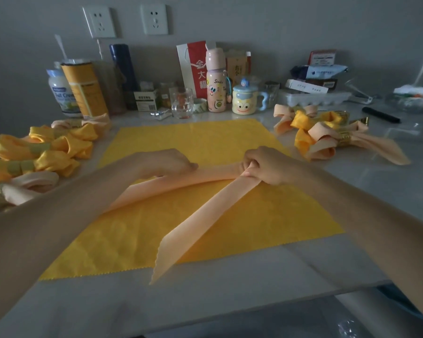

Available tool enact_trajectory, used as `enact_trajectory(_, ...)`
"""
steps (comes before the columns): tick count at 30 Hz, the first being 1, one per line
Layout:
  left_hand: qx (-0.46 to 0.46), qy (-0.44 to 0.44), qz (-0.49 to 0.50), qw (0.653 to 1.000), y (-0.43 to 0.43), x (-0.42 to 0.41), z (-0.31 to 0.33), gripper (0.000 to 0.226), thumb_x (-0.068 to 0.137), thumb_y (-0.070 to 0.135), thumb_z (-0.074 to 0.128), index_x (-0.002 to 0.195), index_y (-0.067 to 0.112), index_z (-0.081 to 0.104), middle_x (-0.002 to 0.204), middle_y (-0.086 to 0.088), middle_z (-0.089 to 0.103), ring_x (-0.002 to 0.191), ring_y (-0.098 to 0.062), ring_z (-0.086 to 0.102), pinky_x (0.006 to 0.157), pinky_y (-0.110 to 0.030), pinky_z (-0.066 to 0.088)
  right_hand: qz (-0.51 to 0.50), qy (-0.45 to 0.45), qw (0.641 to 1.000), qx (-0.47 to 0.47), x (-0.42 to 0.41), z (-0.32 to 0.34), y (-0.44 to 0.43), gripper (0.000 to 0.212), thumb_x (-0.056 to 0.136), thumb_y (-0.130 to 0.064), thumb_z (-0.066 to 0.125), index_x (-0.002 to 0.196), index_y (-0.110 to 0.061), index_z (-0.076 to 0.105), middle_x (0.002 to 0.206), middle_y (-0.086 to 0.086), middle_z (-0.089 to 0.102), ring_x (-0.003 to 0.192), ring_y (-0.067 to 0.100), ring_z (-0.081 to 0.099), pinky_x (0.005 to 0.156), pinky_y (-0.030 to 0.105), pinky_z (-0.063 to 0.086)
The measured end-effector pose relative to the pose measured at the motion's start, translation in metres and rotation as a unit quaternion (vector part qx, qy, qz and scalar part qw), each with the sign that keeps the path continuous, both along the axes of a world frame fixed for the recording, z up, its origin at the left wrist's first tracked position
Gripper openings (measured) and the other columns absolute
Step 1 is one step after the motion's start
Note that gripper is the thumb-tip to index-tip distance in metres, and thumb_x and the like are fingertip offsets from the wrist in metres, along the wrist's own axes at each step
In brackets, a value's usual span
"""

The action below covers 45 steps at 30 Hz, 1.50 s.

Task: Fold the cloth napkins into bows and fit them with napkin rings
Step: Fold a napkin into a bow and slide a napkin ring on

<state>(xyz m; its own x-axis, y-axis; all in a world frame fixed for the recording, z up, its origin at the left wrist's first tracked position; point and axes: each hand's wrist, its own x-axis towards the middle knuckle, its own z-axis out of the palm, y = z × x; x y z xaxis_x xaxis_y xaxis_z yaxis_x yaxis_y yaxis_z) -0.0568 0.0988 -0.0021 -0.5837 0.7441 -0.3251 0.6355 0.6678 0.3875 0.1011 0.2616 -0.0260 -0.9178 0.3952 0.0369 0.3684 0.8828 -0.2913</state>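
A peach napkin (200, 215), folded into a long narrow strip, lies across a flat yellow cloth (205, 140) on the table. The strip is bent at its right end, and one tail runs down toward me past the yellow cloth's near edge. My right hand (264, 164) pinches the strip at that bend with curled fingers. My left hand (166, 162) grips the strip further left, fingers curled over it. The strip's left tail passes under my left forearm.
Finished yellow and peach bows with rings lie in a pile at the left (42, 152) and another at the right (327, 135). Bottles, a glass (181, 102), a lidded mug (244, 100) and boxes line the back wall. The table's near edge (205, 320) is close.
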Motion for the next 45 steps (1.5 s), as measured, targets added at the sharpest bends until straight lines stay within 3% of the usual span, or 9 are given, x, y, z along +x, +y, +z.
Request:
enact_trajectory(5, -0.002, 0.006, -0.039, 0.999, 0.003, 0.001, -0.002, 0.038, 0.087, 0.038, 0.062, 0.116, 0.014, 0.061, 0.126, -0.002, 0.054, 0.112, -0.022, 0.051, 0.093, -0.033, 0.043, -0.016, 0.020, 0.996, 0.087, 0.008, 0.000, -0.005, 0.015, 0.091, -0.022, 0.057, 0.101, -0.014, 0.062, 0.117, 0.007, 0.038, 0.110, 0.022, 0.040, 0.089, 0.030, 0.039)
enact_trajectory(9, -0.085, 0.031, -0.032, 0.995, 0.003, -0.003, 0.002, 0.047, 0.083, 0.049, 0.062, 0.109, 0.010, 0.063, 0.102, -0.003, 0.057, 0.090, -0.019, 0.057, 0.074, -0.027, 0.051, 0.012, 0.046, 0.988, 0.147, 0.012, -0.003, -0.019, 0.015, 0.093, -0.016, 0.052, 0.105, -0.011, 0.059, 0.113, 0.006, 0.040, 0.107, 0.022, 0.044, 0.076, 0.027, 0.037)
enact_trajectory(12, -0.114, 0.006, -0.030, 0.993, 0.001, -0.003, 0.012, 0.035, 0.088, 0.038, 0.062, 0.107, 0.008, 0.063, 0.087, -0.001, 0.056, 0.075, -0.014, 0.055, 0.069, -0.023, 0.051, 0.060, 0.047, 0.982, 0.171, 0.017, -0.008, -0.030, 0.021, 0.090, -0.005, 0.050, 0.108, -0.012, 0.058, 0.112, 0.005, 0.042, 0.103, 0.021, 0.046, 0.072, 0.026, 0.036)
enact_trajectory(20, -0.160, 0.013, -0.030, 0.987, -0.003, -0.006, 0.014, 0.014, 0.089, 0.018, 0.062, 0.097, 0.006, 0.061, 0.083, -0.006, 0.061, 0.070, -0.017, 0.060, 0.059, -0.023, 0.053, 0.108, 0.071, 0.992, 0.006, 0.017, -0.011, -0.055, 0.013, 0.095, -0.014, 0.045, 0.098, -0.012, 0.058, 0.112, 0.000, 0.043, 0.092, 0.017, 0.052, 0.079, 0.027, 0.045)
enact_trajectory(27, -0.072, -0.033, 0.037, 0.996, 0.014, -0.013, 0.026, 0.005, 0.086, 0.005, 0.059, 0.091, 0.005, 0.061, 0.073, -0.003, 0.055, 0.055, -0.011, 0.052, 0.042, -0.016, 0.045, 0.078, 0.114, 0.982, -0.126, 0.002, -0.016, -0.054, 0.018, 0.087, -0.001, 0.049, 0.086, -0.010, 0.065, 0.091, -0.008, 0.054, 0.084, 0.003, 0.047, 0.069, 0.000, 0.033)
enact_trajectory(34, 0.009, -0.198, 0.183, 0.963, 0.033, -0.008, 0.032, 0.019, 0.092, -0.001, 0.038, 0.109, -0.003, 0.045, 0.069, -0.008, 0.048, 0.029, -0.011, 0.047, 0.028, -0.014, 0.039, 0.045, 0.127, 0.939, -0.318, 0.004, -0.011, -0.039, 0.032, 0.091, -0.002, 0.050, 0.067, -0.021, 0.057, 0.058, -0.018, 0.055, 0.050, -0.012, 0.049, 0.054, 0.008, 0.036)
enact_trajectory(37, 0.085, -0.236, 0.247, 0.936, 0.035, 0.000, 0.025, 0.009, 0.092, -0.003, 0.036, 0.096, -0.003, 0.044, 0.048, -0.015, 0.056, 0.026, -0.016, 0.050, 0.029, -0.018, 0.043, 0.040, 0.134, 0.912, -0.386, 0.005, -0.007, -0.038, 0.032, 0.099, -0.025, 0.041, 0.074, -0.014, 0.057, 0.068, -0.004, 0.055, 0.060, 0.000, 0.054, 0.061, 0.016, 0.040)
enact_trajectory(40, 0.138, -0.278, 0.281, 0.908, 0.029, 0.013, 0.013, 0.008, 0.092, -0.005, 0.035, 0.089, -0.004, 0.043, 0.040, -0.018, 0.054, 0.026, -0.019, 0.052, 0.028, -0.022, 0.044, 0.043, 0.140, 0.874, -0.464, 0.008, -0.003, -0.042, 0.044, 0.087, -0.054, 0.041, 0.074, -0.018, 0.064, 0.074, 0.005, 0.058, 0.071, 0.018, 0.053, 0.064, 0.023, 0.040)
enact_trajectory(45, 0.282, -0.330, 0.279, 0.857, 0.013, 0.041, 0.000, 0.019, 0.092, -0.003, 0.046, 0.111, -0.006, 0.043, 0.093, -0.018, 0.047, 0.050, -0.024, 0.057, 0.045, -0.032, 0.055, 0.034, 0.084, 0.942, -0.323, 0.007, -0.007, -0.040, 0.024, 0.083, -0.036, 0.066, 0.090, -0.013, 0.068, 0.084, -0.005, 0.063, 0.076, 0.007, 0.056, 0.067, 0.018, 0.039)
